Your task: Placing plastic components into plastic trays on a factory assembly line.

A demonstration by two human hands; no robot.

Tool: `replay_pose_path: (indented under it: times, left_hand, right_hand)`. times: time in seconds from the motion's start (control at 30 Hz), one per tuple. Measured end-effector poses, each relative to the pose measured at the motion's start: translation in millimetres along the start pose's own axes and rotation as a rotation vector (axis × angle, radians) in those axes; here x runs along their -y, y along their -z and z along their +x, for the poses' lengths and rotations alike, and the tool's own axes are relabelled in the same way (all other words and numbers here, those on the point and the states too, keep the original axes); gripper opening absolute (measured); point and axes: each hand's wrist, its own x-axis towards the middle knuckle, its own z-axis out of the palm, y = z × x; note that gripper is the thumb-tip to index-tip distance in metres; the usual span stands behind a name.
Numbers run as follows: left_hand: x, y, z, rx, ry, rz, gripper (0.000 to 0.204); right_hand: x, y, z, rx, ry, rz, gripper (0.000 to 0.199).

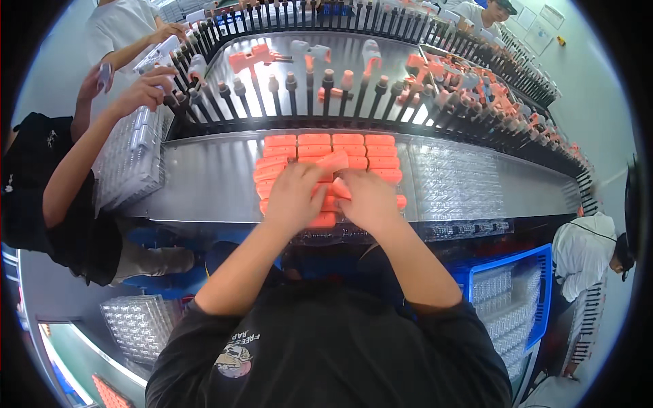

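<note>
Several rows of orange plastic parts (313, 139) lie side by side in a clear tray on the metal bench in front of me. My left hand (294, 194) bends over the left-centre parts, its fingers curled around a tilted orange part (332, 161) that rises above the rows. Close beside it, my right hand (371, 198) pinches another orange part (341, 189) between thumb and fingers. Both hands hide much of the tray's middle, so the exact finger contact is partly covered.
Clear blister trays (456, 180) are stacked on the bench at right, more in a blue crate (547, 292) below. A rail of black upright holders (326, 95) runs behind, with orange and grey pieces beyond. At left, a co-worker's hand (146, 92) reaches over clear trays (136, 163).
</note>
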Motion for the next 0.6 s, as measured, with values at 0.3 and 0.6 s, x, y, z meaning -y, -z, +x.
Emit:
replay_pose_path:
  times: [0.3,0.6]
  left_hand:
    - [15,-21,58,0.304,0.06,0.128,0.038]
    - [-5,42,-46,-0.004,0.124,-0.078,0.038]
  right_hand:
    - [-71,45,-13,-0.134,-0.056,0.192,0.041]
    - [-94,50,-19,0.076,-0.007,0.007,0.031]
